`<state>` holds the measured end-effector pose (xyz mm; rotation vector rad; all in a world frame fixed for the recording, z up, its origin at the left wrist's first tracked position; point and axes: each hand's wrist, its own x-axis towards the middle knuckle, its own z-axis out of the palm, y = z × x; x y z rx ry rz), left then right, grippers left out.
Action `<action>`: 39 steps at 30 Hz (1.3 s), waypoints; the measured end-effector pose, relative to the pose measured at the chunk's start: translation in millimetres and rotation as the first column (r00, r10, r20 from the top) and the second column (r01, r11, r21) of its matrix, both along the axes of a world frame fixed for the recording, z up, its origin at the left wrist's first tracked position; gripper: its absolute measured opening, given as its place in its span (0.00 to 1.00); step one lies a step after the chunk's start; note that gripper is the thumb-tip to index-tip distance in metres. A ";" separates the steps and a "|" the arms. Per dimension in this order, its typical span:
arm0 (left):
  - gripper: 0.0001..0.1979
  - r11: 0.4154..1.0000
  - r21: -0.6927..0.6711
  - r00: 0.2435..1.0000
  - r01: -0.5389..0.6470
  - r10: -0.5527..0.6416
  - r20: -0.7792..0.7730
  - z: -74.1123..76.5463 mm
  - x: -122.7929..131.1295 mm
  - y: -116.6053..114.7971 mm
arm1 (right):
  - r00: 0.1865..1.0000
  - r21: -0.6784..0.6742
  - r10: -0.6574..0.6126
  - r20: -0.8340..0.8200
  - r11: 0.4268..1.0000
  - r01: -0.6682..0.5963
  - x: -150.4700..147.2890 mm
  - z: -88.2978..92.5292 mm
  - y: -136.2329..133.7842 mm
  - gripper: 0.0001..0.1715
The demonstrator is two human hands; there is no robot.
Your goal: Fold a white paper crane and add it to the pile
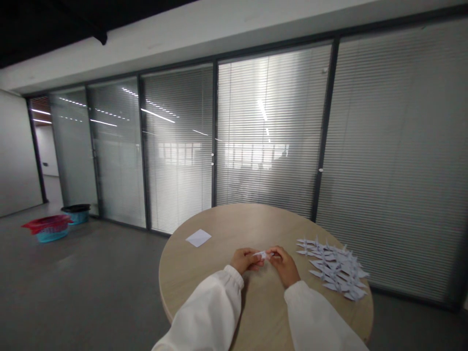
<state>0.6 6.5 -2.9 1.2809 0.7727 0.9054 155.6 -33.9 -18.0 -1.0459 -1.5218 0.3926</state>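
Over the middle of a round wooden table [215, 287], a small folded piece of white paper [262, 254] is pinched between both hands. My left hand [247, 260] has its fingers closed on the paper's left end. On the other end, the fingertips of my right hand [283, 264] are pressed together. Much of the paper is hidden by the fingers. To the left lies a flat square stack of white paper [199, 238]. Several folded paper cranes [338, 268] are gathered in rows near the right edge of the table.
Glass panels with blinds [266, 131] stand behind the table. On the floor at the far left are a blue bin with a red liner [51, 231] and a blue bin with a black liner [77, 214]. Beyond them is a doorway [47, 151].
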 end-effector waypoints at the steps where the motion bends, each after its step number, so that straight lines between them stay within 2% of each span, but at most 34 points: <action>1: 0.18 1.000 -0.023 1.000 -0.004 0.004 0.011 -1.2 -0.1 1.7 | 1.000 0.036 -0.011 0.020 0.999 0.011 0.1 0.8 -0.8 0.12; 5: 0.15 0.994 -0.111 0.998 -0.008 0.015 0.064 -5.7 0.0 7.8 | 0.992 0.140 -0.040 0.118 0.990 0.023 -0.4 4.1 -3.5 0.12; 9: 0.13 0.989 -0.144 0.996 0.010 0.003 0.088 -7.3 0.5 9.1 | 0.987 0.156 -0.061 0.146 0.987 0.038 -1.7 3.0 -2.5 0.09; 25: 0.12 0.985 -0.164 0.994 0.049 -0.032 0.104 -3.7 2.4 4.0 | 0.949 0.230 -0.192 0.251 0.964 0.134 0.1 -2.2 1.6 0.09; 35: 0.16 0.992 -0.127 0.992 0.018 -0.001 0.127 -5.4 1.4 4.9 | 0.933 0.238 -0.187 0.307 0.964 0.115 -1.9 -1.6 0.6 0.10; 39: 0.17 0.992 -0.115 0.992 0.042 -0.028 0.124 -5.3 0.9 5.3 | 0.930 0.221 -0.179 0.320 0.969 0.111 -1.0 -1.0 -0.1 0.11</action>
